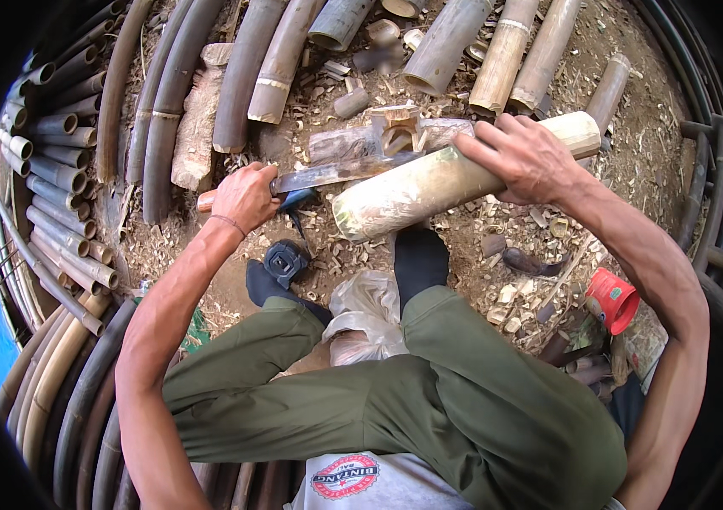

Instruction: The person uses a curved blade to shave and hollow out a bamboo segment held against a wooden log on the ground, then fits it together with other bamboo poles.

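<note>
My left hand (245, 200) is closed around the wooden handle of a machete. The machete's long blade (319, 176) points to the right, and its tip end runs close behind a thick, pale, scraped bamboo section (412, 194). Whether the edge touches the bamboo I cannot tell. My right hand (525, 160) grips that bamboo section from above, fingers wrapped over its middle. The section slants, its left end nearer to me and its right end farther away. Just beyond the blade lies a wooden log (340, 146) with a notched wooden piece (398, 127) at its middle.
Cut bamboo poles (268, 68) lie across the far ground, and more are stacked at the left (60, 178). Wood chips (349, 255) litter the soil. A black tape measure (286, 261) and plastic bag (367, 310) are by my feet; a red cup (614, 300) lies right.
</note>
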The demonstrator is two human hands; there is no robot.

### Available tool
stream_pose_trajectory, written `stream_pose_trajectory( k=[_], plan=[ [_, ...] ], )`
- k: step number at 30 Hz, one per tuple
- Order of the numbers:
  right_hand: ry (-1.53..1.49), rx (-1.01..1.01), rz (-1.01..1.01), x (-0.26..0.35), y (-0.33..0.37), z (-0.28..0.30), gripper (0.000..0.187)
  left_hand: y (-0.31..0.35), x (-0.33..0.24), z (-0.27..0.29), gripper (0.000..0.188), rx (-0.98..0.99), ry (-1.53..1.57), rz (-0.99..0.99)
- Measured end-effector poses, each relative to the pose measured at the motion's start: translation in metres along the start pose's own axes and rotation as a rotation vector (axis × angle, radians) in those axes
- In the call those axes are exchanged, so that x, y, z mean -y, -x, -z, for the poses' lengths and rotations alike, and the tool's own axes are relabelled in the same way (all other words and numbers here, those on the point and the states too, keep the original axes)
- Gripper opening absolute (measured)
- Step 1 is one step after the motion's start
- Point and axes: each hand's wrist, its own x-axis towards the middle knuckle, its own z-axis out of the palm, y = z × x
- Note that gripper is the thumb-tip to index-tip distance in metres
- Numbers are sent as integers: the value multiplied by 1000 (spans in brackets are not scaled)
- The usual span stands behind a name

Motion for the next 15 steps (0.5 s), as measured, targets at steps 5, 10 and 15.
stream_pose_trajectory(
  k=[5, 10, 15],
  plan=[
    [-271, -188, 314, 41, 1, 12, 85, 7, 2, -5, 28, -31, 15, 22],
    [42, 22, -33, -3, -3, 6, 79, 2, 3, -9, 31, -69, -1, -4],
    [-265, 22, -37, 41, 23, 20, 101, -4, 13, -2, 39, -134, 238, -60]
  ],
)
